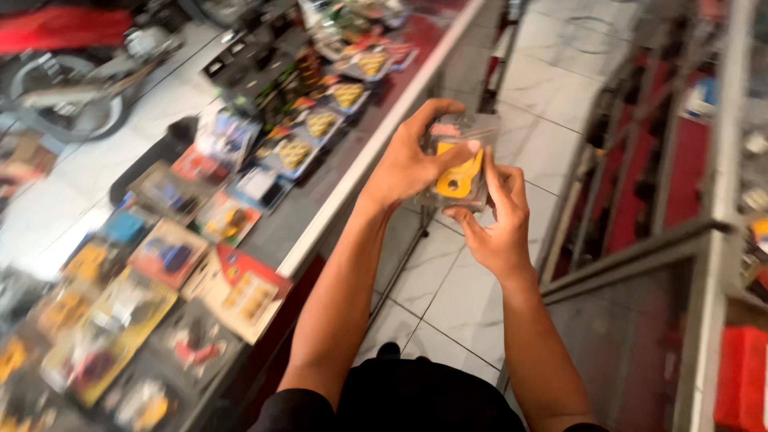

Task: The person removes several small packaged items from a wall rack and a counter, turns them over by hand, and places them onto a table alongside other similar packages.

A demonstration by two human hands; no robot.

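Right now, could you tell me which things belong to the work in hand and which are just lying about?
In hand:
clear packet with a yellow part
left hand
right hand

Lying about:
packaged parts on the glass counter
metal rack

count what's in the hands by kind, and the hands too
hands: 2, left and right
clear packet: 1
yellow part inside it: 1
total: 4

Clear packet (462, 164): upper left part hidden behind left hand (408, 164); yellow part's (458, 178) shape unclear. Packaged goods (160, 256) on desk (352, 180) blurred, contents indistinct. Red item (744, 388) cut off by right edge. Both forearms cut by bottom edge.
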